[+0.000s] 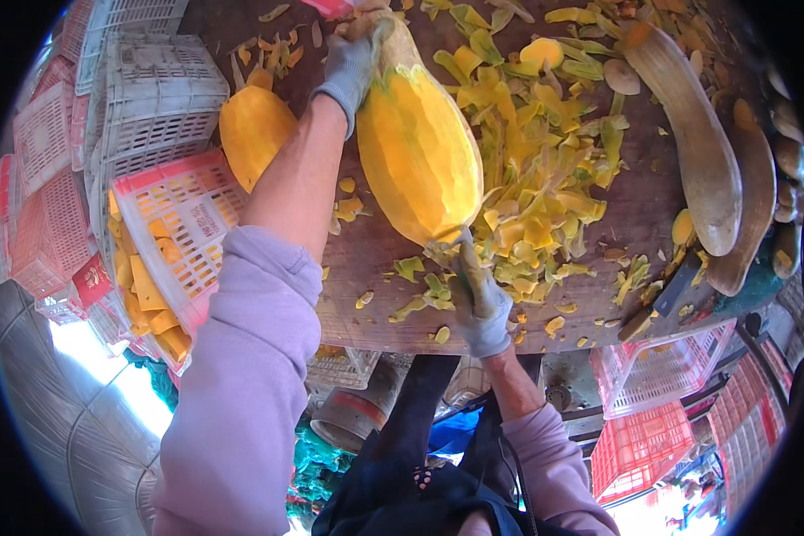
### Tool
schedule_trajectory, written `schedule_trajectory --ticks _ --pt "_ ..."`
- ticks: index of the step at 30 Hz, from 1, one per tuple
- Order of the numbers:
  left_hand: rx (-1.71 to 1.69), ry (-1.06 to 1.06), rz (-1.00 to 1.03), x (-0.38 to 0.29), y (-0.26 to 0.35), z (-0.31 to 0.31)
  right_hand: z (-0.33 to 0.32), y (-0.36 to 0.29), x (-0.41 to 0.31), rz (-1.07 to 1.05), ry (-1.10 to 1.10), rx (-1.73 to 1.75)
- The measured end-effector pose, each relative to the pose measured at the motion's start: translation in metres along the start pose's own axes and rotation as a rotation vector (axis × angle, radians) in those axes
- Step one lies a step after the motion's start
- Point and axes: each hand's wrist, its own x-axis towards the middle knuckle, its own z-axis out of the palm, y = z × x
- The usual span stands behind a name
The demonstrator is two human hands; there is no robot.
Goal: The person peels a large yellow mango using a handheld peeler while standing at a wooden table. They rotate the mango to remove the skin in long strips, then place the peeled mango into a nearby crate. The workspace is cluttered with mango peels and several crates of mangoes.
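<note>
A large, partly peeled squash point(419, 154) lies on the wooden table point(402, 328), its orange flesh bare below a tan, unpeeled neck. My left hand point(356, 70), in a grey knit glove, grips that neck at the far end. At the squash's near, rounded end is my gloved right hand point(480, 298), closed on what looks like a peeler point(447, 236); the fingers hide most of the tool. To the right of the squash spreads a heap of yellow-green peelings point(536, 194). Another peeled squash point(254, 130) sits beyond my left forearm.
Long unpeeled squashes point(693, 141) lie at the right, near a dark-handled knife point(677, 285) by the table's edge. A plastic crate point(201, 201) with cut orange pieces point(147, 285) stands left. Stacked white crates point(161, 87) rise behind it. A red crate point(643, 445) is below right.
</note>
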Motion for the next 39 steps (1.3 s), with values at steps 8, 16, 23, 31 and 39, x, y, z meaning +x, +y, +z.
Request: schedule_trajectory --ticks 8,16,23,31,39 --pt "0.236 -0.127 0.029 -0.005 0.011 -0.012 -0.038 -0.037 0.053 -0.068 0.096 0.135" --pt "0.118 -0.074 0.004 -0.031 0.019 -0.004 0.015 -0.039 0.009 0.404 0.039 0.259" --pt "0.407 0.038 0.035 -0.049 0.038 -0.003 -0.024 -0.064 0.134 0.398 0.003 0.582" --pt "0.532 -0.017 -0.091 -0.060 0.053 -0.005 -0.051 -0.047 0.051 0.296 -0.202 0.372" --pt "0.611 0.003 -0.106 -0.059 0.045 -0.002 -0.051 -0.059 0.186 0.160 -0.278 0.417"
